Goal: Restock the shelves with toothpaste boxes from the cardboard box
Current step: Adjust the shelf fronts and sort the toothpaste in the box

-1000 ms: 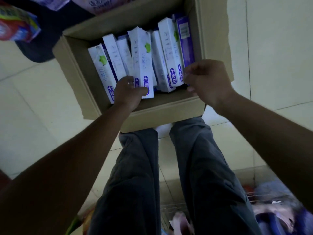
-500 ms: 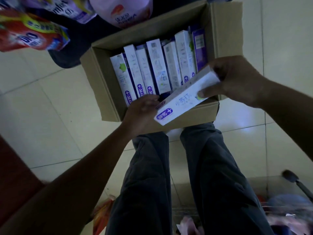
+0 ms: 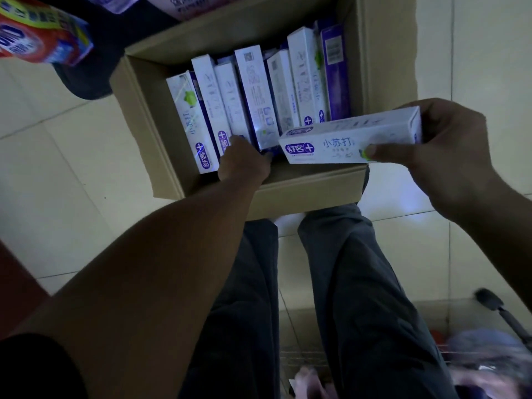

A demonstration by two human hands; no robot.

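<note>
While bent over dark trouser legs (image 3: 359,283), grips one toothpaste box (image 3: 345,139) by its end in right hand (image 3: 449,148), level now and further right than half a second ago, above near wall of cardboard box (image 3: 288,194); has let go with left hand (image 3: 244,162), now down among upright boxes (image 3: 253,90) inside, grasp impossible to tell.

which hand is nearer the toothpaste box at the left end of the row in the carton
Left. The left hand sits at the near end of the leftmost toothpaste box, beside it; the right hand is far across the cardboard box, gripping a lifted toothpaste box.
</note>
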